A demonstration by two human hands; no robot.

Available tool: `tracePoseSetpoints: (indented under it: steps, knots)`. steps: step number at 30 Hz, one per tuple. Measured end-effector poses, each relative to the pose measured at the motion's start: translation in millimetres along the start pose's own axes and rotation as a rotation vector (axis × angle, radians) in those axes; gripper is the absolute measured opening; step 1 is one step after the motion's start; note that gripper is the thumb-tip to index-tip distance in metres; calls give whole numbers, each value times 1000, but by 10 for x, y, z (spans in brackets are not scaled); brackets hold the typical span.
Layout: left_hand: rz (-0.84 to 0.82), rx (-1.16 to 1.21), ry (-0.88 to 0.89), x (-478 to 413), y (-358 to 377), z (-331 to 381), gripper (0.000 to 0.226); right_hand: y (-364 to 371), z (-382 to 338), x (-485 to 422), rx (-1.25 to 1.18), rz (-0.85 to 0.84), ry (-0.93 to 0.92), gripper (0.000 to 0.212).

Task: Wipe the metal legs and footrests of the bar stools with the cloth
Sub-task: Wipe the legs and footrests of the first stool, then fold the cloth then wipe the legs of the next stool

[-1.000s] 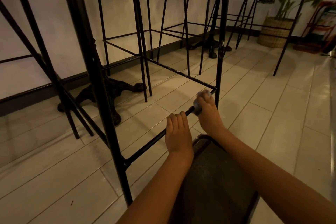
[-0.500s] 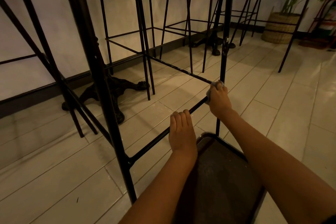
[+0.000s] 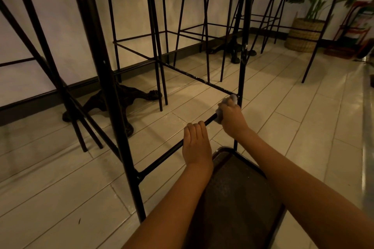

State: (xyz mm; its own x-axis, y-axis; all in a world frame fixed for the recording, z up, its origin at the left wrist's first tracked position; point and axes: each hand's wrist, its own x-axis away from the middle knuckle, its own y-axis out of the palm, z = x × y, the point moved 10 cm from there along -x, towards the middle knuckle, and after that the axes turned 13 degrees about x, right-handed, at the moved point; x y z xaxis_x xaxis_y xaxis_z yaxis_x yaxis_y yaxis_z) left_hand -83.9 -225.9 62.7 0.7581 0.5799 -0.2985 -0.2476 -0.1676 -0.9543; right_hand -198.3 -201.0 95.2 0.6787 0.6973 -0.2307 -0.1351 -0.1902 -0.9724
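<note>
Cloth, pale grey and bunched small (image 3: 224, 107), is wrapped round the near black metal footrest bar (image 3: 166, 156) of the closest bar stool, at the bar's far end where it joins the thin black upright stool leg (image 3: 241, 66). The right hand (image 3: 231, 119) grips it, its fingers (image 3: 227, 105) curled tight over the wad and the bar together, so only a tuft of cloth shows above them and another at their near side. Just short of those fingers, along the same bar, the left hand (image 3: 197, 143) rests palm down; its fingers (image 3: 195, 127) lie pressed side by side and hook over the top of the bar, holding it with no cloth under them. Beyond the left fingers the bar runs down and leftward to the thick black front leg (image 3: 113, 95) of the stool. Past the right fingers a second, scuffed footrest bar (image 3: 194, 77) runs away toward the back legs. Under both forearms lies a dark brown seat with a black rim (image 3: 238, 198). Farther off, beyond the fingertips, stand more black wire-frame stools (image 3: 162, 32), two ornate black cast-iron table bases (image 3: 119, 99) on the pale tiled floor (image 3: 293, 107), and a potted palm in a woven basket (image 3: 304, 34) by the white wall.
</note>
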Motion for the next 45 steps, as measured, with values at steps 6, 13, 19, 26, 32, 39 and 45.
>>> tracePoseSetpoints:
  steps: [6,13,19,26,32,39,45]
  knots:
    - [-90,89,23,-1,-28,17,84,-106,-289,246,-3,-27,-59,38]
    - [-235,283,43,49,-105,25,93,-154,-189,207,-102,-260,-38,48]
    - [-226,1137,7,40,-422,318,78,-477,319,478,-743,-17,242,42]
    - [-258,1621,-313,-58,-582,496,33,-498,697,797,-1241,-42,569,23]
    - [-317,1673,-342,-245,-1146,677,23,-1140,868,934,-1446,-8,663,12]
    - [-446,1881,-593,-481,-2021,1347,11,-2158,1450,962,-1665,-22,810,23]
    - [-475,1988,-837,-864,-2696,1906,30,-2935,2009,699,-1606,-98,814,30]
